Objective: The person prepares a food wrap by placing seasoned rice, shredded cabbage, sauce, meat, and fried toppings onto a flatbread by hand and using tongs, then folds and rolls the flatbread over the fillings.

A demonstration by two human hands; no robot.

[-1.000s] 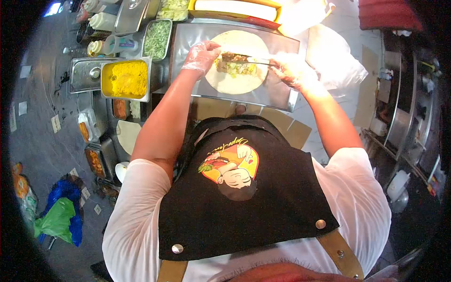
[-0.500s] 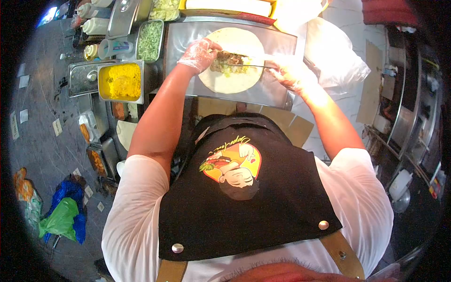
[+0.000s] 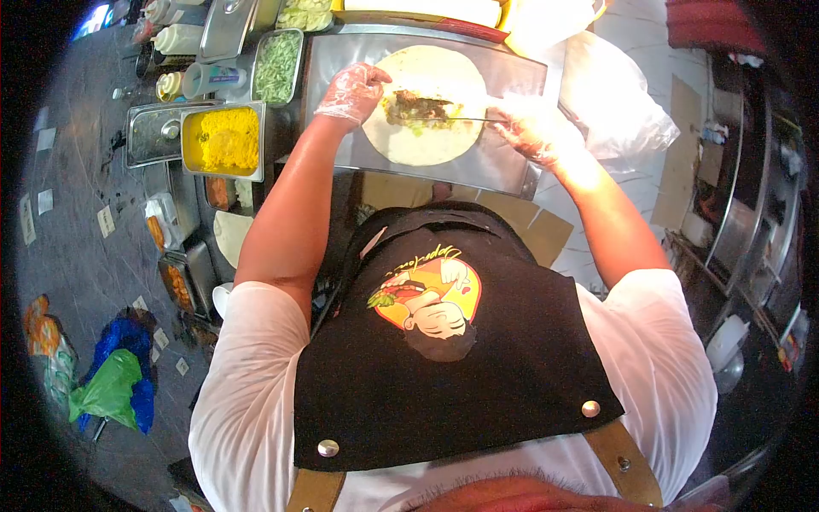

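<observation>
A round flatbread [image 3: 418, 147] lies on the metal work surface [image 3: 341, 154], with browned filling and pale green shreds [image 3: 418, 109] across its middle. At its left edge is my left hand [image 3: 352, 92] in a clear plastic glove, fingers pinched together; whatever they hold is too small to name. My right hand [image 3: 533, 132], also gloved, is closed on a thin dark utensil [image 3: 473, 119] at the right of the bread. The utensil reaches left over the filling. Bright glare washes out part of the right hand.
Left of the surface stand trays of green shreds [image 3: 276, 68] and yellow food [image 3: 229, 141], beside squeeze bottles [image 3: 177, 39]. A yellow-edged box [image 3: 426, 12] lies beyond the surface. A white plastic bag [image 3: 618, 102] is at the right.
The pale strip seen between my hands over the filling no longer shows. My left hand has moved slightly up from the filling, and more of the browned filling is visible.
</observation>
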